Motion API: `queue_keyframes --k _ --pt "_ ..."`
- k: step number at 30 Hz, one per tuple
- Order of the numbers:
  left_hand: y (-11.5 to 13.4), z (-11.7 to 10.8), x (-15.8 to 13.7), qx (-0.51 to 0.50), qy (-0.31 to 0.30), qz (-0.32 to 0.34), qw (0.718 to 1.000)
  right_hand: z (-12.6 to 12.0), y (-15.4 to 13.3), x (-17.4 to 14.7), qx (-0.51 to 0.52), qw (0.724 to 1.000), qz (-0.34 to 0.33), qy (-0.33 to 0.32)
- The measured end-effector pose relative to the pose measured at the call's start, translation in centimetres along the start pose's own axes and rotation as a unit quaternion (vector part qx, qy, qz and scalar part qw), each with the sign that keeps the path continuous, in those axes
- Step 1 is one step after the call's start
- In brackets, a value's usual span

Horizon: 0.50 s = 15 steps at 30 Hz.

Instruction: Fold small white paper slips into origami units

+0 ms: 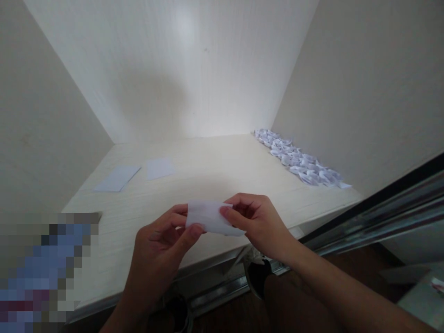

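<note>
In the head view, the left hand [163, 247] is gripping the left end of a white paper slip [206, 218], its thumb pressing on the near face near the lower edge while its fingers are reaching behind; the right hand [262, 224] is pinching the slip's right end, its thumb lying across the near face and its fingers curling behind; the slip is hanging between the two hands, bowing slightly, above the front part of a pale shelf [222, 159]; beyond the left hand, a flat paper stack [117, 179] is lying on the shelf's left side, and a single-looking paper piece [160, 169] is resting just to its right, apart from it; along the right wall [350, 92], a long row of folded or crumpled papers [301, 162] is stretching from the back corner toward the front; below the shelf edge, a dark shoe [258, 275] is showing beside a metal rail [222, 291]; a pixelated patch is hiding the lower left corner.
</note>
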<state>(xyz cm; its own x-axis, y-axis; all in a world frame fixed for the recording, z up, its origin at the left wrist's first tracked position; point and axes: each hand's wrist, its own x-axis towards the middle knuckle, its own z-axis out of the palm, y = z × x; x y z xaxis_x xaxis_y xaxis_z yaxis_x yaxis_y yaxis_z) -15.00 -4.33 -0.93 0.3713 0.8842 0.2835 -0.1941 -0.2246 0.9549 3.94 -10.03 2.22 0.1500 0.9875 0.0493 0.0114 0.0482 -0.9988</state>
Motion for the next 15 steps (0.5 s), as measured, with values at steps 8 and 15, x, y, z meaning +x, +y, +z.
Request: queue_keyframes --k 8,15 --pt "-0.4 0.5 0.0 -0.055 0.085 0.009 0.995 1.1 -0.2 -0.3 0.079 0.995 -0.048 -0.039" --pt "-0.3 0.4 -0.1 -0.088 0.14 -0.036 0.985 1.4 1.8 -0.3 0.069 0.989 -0.127 -0.036"
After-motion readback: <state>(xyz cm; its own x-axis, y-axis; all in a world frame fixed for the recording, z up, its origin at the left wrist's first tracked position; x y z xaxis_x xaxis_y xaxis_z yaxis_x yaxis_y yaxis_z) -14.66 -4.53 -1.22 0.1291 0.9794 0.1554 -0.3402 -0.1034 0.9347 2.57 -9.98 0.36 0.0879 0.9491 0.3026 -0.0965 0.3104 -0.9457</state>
